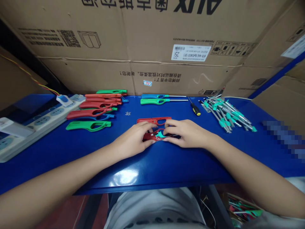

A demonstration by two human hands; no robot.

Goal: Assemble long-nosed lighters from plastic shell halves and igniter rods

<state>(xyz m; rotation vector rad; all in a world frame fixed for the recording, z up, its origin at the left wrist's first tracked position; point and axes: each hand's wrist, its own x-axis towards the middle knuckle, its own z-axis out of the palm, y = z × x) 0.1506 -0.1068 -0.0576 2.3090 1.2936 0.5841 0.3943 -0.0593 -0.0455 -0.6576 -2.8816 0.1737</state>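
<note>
My left hand grips the rear of an opened red lighter shell half low over the table. Inside that half sit a teal plastic part and thin white wires. My right hand pinches the front end, where a thin metal rod runs under the fingers; its exact grip is partly hidden. Just beyond both hands lies another red shell half with a trigger loop, apart from the held one.
Red, green and blue lighter handles lie left, beside a power strip. Two rod-fitted lighters, a screwdriver and a pile of teal-tipped metal rods lie behind and right. A cardboard box walls the back.
</note>
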